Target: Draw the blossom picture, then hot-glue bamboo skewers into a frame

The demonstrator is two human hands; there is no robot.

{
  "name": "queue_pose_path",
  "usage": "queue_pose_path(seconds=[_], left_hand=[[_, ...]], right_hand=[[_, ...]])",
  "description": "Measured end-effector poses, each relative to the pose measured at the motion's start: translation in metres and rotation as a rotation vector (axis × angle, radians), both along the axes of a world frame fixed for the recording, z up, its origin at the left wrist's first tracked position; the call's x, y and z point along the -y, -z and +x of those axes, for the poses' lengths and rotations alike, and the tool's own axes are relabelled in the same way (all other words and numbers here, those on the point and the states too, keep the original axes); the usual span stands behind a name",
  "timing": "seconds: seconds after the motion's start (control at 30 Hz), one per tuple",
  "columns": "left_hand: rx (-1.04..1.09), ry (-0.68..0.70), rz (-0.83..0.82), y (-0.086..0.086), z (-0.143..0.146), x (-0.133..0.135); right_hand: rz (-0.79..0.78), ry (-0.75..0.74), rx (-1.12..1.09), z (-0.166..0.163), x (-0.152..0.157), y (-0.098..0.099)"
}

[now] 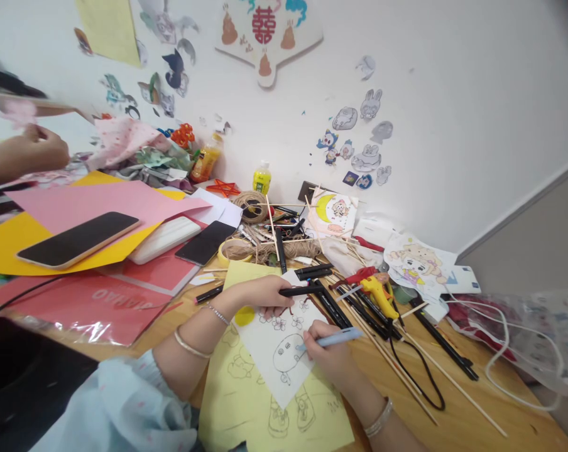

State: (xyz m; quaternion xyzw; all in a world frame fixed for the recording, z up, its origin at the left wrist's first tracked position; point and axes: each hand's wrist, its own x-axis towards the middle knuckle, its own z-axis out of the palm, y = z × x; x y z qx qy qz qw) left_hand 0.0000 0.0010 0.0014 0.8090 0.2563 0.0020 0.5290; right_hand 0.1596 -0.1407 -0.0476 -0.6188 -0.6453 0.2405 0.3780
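My right hand grips a light blue pen, its tip at a round figure drawn on the white paper. Flowers and a branch are drawn higher up on that sheet. My left hand rests on the paper's upper part, closed around a black marker that points right. Beneath the white paper lies a yellow sheet with pencil sketches, among them a pair of shoes.
To the right lie a yellow glue gun, several black markers and thin wooden sticks. Phones and coloured paper cover the left side. Another person's hand holds something pink at far left. Bottles stand by the wall.
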Motion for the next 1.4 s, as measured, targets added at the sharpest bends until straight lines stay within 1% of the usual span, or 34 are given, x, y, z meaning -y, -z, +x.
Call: queue_pose_path(seconds=[0.17,0.3,0.67,0.8,0.93,1.1,1.4], left_hand=[[-0.004,0.002,0.0,-0.0002,0.0,-0.0001],[-0.004,0.001,-0.009,-0.0005,-0.0002,-0.0001],[-0.006,-0.009,-0.022,0.0014,0.0,-0.0008],[-0.003,-0.01,-0.031,0.0019,0.0002,-0.0008],[-0.005,-0.015,-0.03,0.0022,0.0002,-0.001],[-0.005,-0.01,-0.026,0.0023,0.0,-0.0015],[-0.014,-0.011,-0.015,0.0042,-0.0001,-0.0027]], right_hand=[[0.014,-0.005,-0.017,0.0004,0.0002,0.0004],[0.026,0.028,-0.009,0.0005,0.0008,0.0003],[0.038,-0.019,0.007,0.0008,0.0012,-0.0019],[0.024,-0.012,-0.009,0.001,0.0009,-0.0008],[0.044,-0.003,0.009,0.0013,0.0002,0.0008],[0.021,0.015,0.028,0.0012,0.0008,0.0002],[-0.035,0.001,-0.047,-0.0001,0.0014,-0.0019]])
